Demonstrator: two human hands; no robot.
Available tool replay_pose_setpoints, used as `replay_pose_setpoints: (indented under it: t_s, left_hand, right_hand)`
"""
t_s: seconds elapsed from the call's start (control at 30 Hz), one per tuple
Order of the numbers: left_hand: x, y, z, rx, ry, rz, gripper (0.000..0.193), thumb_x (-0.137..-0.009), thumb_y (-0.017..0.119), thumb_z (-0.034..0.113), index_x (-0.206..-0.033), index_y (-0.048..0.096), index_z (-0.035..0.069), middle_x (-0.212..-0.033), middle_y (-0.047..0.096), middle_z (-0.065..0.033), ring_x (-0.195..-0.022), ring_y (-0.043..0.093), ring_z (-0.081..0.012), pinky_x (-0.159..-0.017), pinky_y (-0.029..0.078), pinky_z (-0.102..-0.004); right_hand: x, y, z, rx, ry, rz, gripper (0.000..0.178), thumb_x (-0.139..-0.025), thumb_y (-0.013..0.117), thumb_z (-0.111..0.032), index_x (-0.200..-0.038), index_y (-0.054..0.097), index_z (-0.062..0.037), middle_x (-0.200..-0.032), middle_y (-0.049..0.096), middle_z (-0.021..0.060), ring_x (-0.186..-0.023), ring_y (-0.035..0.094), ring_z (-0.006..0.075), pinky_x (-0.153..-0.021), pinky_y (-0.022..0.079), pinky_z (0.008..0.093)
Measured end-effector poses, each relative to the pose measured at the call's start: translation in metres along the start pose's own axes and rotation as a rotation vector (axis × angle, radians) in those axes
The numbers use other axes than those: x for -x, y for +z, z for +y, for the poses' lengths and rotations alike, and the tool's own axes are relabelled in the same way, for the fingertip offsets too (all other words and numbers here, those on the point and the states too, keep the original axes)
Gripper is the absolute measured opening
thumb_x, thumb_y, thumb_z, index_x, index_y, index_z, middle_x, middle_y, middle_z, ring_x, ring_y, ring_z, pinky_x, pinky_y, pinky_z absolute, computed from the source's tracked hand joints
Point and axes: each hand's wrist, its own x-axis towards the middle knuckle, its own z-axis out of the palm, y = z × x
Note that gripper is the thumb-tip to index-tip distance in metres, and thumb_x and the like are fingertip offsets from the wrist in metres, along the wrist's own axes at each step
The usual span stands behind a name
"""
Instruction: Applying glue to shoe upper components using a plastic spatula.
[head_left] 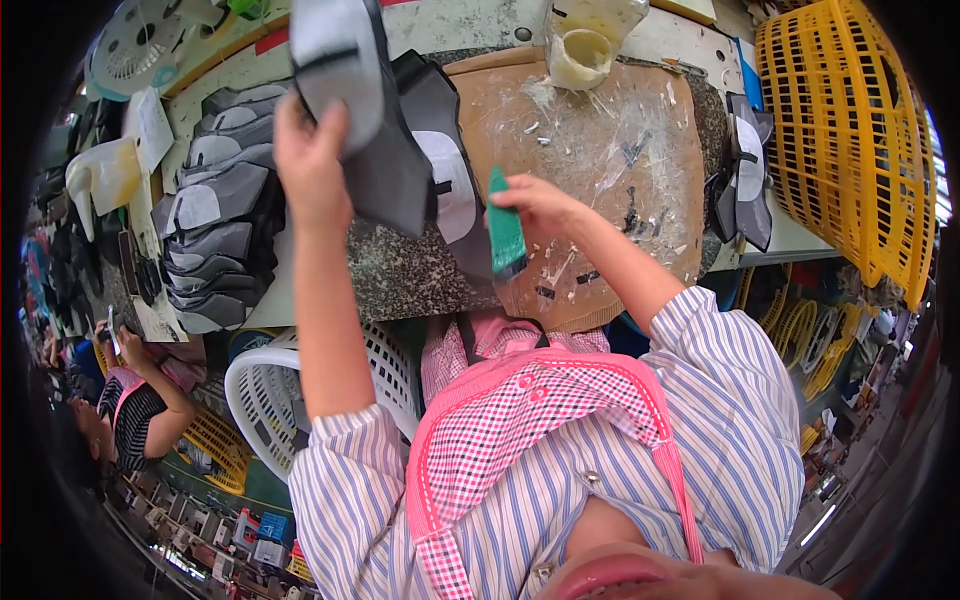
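Observation:
My left hand [312,150] is closed on a dark grey shoe upper piece [385,185] with a pale grey patch, raised over the left part of the workbench and slightly blurred. Between the thumb and fingers of my right hand [540,205] is a green brush [506,235], its dark end pointing down over the edge of a cardboard sheet [650,130]. Another upper piece [455,175] with a pale patch lies on the bench, partly behind the raised one. At the cardboard's far edge sits a whitish, residue-coated pot [583,60].
Overlapping upper pieces [225,200] are stacked at left, beside a yellowish jug [105,180]. More pieces [748,170] lie at right, near a tall yellow basket [840,140]. A white basket [265,400] stands below the bench. Another person [140,410] is at far left.

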Motion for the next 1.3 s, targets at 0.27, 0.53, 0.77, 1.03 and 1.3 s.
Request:
replay_pose_setpoints:
  t_s: [0.27, 0.53, 0.77, 1.03, 1.3]
  left_hand:
    - [0.108, -0.012, -0.101, 0.107, -0.419, 0.178, 0.023, -0.080, 0.043, 0.003, -0.103, 0.041, -0.001, -0.097, 0.050, -0.0067, -0.088, 0.047, -0.0123, -0.079, 0.036, -0.0247]
    - [0.103, -0.020, -0.116, 0.115, -0.432, 0.204, 0.021, -0.081, 0.040, 0.003, -0.102, 0.044, -0.001, -0.095, 0.052, -0.0053, -0.086, 0.048, -0.0116, -0.079, 0.035, -0.0240]
    - [0.110, -0.013, -0.121, 0.128, -0.409, 0.276, 0.018, -0.079, 0.042, 0.002, -0.097, 0.045, 0.001, -0.093, 0.052, -0.0041, -0.081, 0.048, -0.0096, -0.075, 0.036, -0.0227]
    - [0.114, -0.013, -0.125, 0.196, -0.408, 0.321, 0.019, -0.080, 0.042, 0.002, -0.098, 0.043, 0.001, -0.092, 0.052, -0.0054, -0.080, 0.049, -0.0102, -0.074, 0.037, -0.0226]
    - [0.114, -0.014, -0.126, 0.148, -0.370, 0.318, 0.019, -0.080, 0.043, 0.002, -0.099, 0.043, 0.000, -0.092, 0.052, -0.0068, -0.080, 0.049, -0.0112, -0.072, 0.038, -0.0230]
  right_hand:
    - [-0.002, -0.006, -0.048, -0.125, -0.692, 0.363, 0.014, -0.078, 0.053, -0.016, -0.085, 0.052, -0.0042, -0.073, 0.057, 0.0052, -0.055, 0.054, 0.0105, -0.048, 0.043, 0.0205]
    - [-0.049, 0.009, -0.059, 0.623, -0.939, 0.379, 0.003, -0.068, 0.056, -0.001, -0.071, 0.056, -0.0025, -0.070, 0.057, 0.0019, -0.057, 0.051, 0.0090, -0.054, 0.041, 0.0214]
    - [-0.020, 0.027, -0.058, 0.778, -0.803, 0.224, 0.013, -0.063, 0.056, 0.007, -0.073, 0.056, -0.0014, -0.069, 0.057, 0.0026, -0.064, 0.052, 0.0084, -0.056, 0.041, 0.0213]
    - [0.012, 0.026, -0.028, 1.064, -0.644, 0.201, 0.010, -0.063, 0.057, 0.001, -0.072, 0.056, -0.0050, -0.067, 0.056, 0.0085, -0.062, 0.055, 0.0199, -0.053, 0.042, 0.0256]
    - [0.022, 0.024, 0.010, 1.182, -0.729, 0.204, 0.010, -0.064, 0.059, -0.001, -0.073, 0.056, -0.0041, -0.062, 0.052, 0.0065, -0.056, 0.051, 0.0155, -0.050, 0.039, 0.0249]
